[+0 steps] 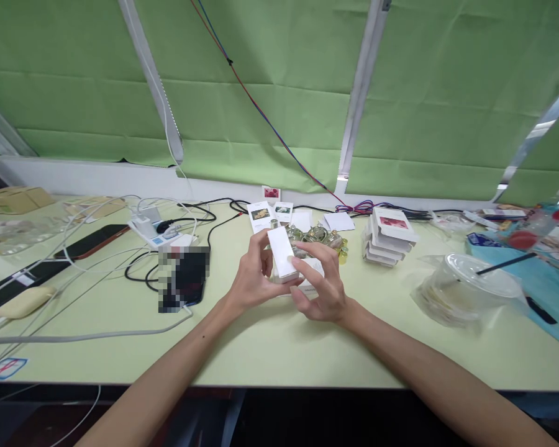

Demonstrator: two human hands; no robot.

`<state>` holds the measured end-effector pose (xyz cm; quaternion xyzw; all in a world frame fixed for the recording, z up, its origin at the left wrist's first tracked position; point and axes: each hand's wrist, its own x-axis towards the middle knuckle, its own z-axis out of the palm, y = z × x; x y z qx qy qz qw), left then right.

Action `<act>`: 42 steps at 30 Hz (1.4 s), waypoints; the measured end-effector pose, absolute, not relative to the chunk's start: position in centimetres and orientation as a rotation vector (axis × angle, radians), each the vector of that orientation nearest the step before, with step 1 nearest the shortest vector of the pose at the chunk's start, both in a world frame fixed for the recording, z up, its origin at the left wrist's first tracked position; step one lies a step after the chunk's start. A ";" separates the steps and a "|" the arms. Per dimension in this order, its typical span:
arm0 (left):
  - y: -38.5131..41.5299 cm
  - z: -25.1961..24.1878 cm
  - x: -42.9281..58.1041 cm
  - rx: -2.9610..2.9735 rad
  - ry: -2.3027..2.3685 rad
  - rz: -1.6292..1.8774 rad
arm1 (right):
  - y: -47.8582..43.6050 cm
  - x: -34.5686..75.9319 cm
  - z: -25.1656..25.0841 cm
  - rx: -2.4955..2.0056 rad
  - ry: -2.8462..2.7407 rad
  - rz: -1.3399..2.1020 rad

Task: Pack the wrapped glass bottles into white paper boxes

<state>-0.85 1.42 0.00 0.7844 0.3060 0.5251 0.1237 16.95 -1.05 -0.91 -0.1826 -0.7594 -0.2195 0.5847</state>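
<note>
A small white cardboard box (282,251) is tilted up above the table, with my left hand (256,273) closed around its side and lower end. My right hand (323,279) touches the right edge of this box with a fingertip; its fingers are curved and apart, the thumb stands away below. Behind and partly under my hands lies another white box (314,276), mostly covered. Just beyond it sits a cluster of small glass bottles (319,234), partly hidden by my fingers. Several yellowish round pieces (343,251) lie at its right side.
Stacked white boxes (386,236) with a red picture stand right. Picture cards (261,214) and folded white pieces (338,221) lie behind. A bagged plastic cup with a straw (470,285) is farther right. Left are a phone (193,279), a power strip (161,234) and loose cables.
</note>
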 end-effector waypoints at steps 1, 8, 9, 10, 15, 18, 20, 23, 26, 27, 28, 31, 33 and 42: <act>1.4 0.0 -0.9 2.287 0.896 1.537 | -1.1 17.0 -0.9 -0.437 -1.772 -0.518; 1.4 0.0 -0.9 2.285 0.830 1.547 | -1.0 17.0 -0.8 -0.413 -1.776 -0.498; 1.5 0.0 -0.9 2.292 0.805 1.555 | -1.0 17.0 -0.8 -0.404 -1.779 -0.484; 1.5 -0.1 -0.9 2.304 0.781 1.566 | -0.9 17.0 -0.9 -0.396 -1.783 -0.469; 2.0 -0.7 -1.3 2.446 0.771 1.629 | -0.7 16.9 -1.0 -0.345 -1.800 -0.406; 2.0 -0.9 -1.4 2.496 0.811 1.656 | -0.6 16.9 -1.0 -0.323 -1.817 -0.381; 1.9 -0.9 -1.4 2.498 0.818 1.669 | -0.6 16.9 -1.0 -0.311 -1.822 -0.368; 1.9 -0.8 -1.3 2.498 0.801 1.684 | -0.5 16.9 -1.1 -0.317 -1.821 -0.365; 1.9 -0.7 -1.3 2.512 0.744 1.708 | -0.4 16.9 -1.4 -0.349 -1.833 -0.366; 2.0 -0.6 -1.3 2.516 0.718 1.716 | -0.4 17.0 -1.4 -0.358 -1.839 -0.362; 2.0 -0.6 -1.3 2.520 0.695 1.720 | -0.4 17.0 -1.5 -0.363 -1.842 -0.354; 2.2 -0.6 -1.3 2.527 0.676 1.728 | -0.3 17.2 -1.5 -0.372 -1.843 -0.315; 2.2 -0.6 -1.4 2.521 0.698 1.732 | -0.1 17.4 -1.5 -0.390 -1.853 -0.276; 1.8 0.0 -1.0 2.348 0.798 1.762 | 1.2 18.4 -2.5 -0.525 -2.049 0.049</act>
